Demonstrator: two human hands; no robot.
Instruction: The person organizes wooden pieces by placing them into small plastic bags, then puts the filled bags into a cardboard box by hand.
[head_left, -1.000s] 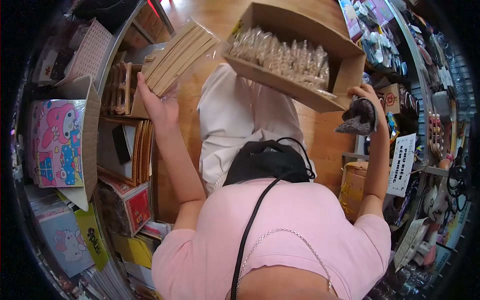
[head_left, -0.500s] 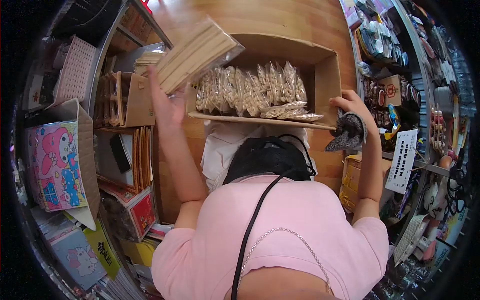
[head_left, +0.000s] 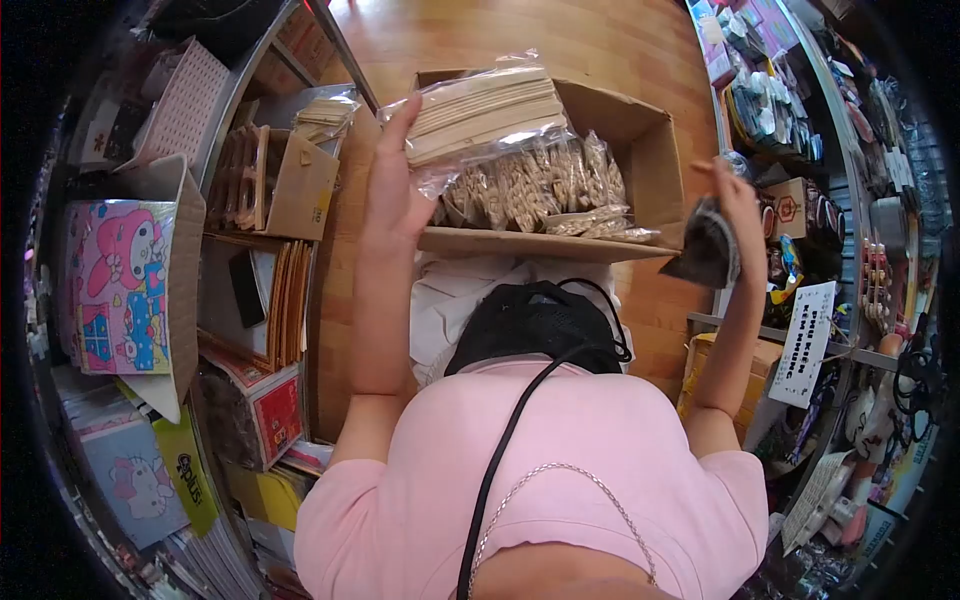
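A clear plastic packet of flat, pale wooden sticks [head_left: 490, 115] was tilted over the left part of an open brown cardboard box [head_left: 655, 170], pinched at its near-left end in the grip of the left hand [head_left: 400, 185], with part of that hold hidden behind the packet. It covered some of the small clear bags of beige pieces [head_left: 540, 190] inside, their contents hard to make out. Just beside the box's right end, the right hand [head_left: 735, 205] had its fingers curled on a crumpled dark grey cloth [head_left: 708, 250], the exact contact obscured.
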